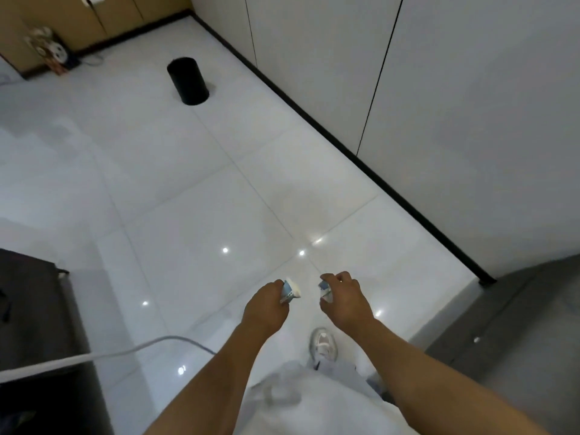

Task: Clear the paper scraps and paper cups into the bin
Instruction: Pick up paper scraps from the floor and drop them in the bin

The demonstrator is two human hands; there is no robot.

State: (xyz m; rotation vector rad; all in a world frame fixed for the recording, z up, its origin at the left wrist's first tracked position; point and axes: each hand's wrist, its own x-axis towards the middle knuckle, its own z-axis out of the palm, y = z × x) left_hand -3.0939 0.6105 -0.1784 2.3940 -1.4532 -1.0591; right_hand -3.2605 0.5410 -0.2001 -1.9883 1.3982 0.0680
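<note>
My left hand grips a small blue-and-white paper cup, its white rim pointing right. My right hand grips another blue-and-white paper cup, mostly hidden under the fingers. Both hands are held out in front of me above the white tiled floor, a short gap between them. The bin, a black cylinder, stands on the floor far ahead at the upper left, well away from both hands.
White cabinet doors with a black plinth run along the right. A dark table edge is at the left, a white cable running from it. Grey furniture sits at the lower right. Clutter lies by the far wall.
</note>
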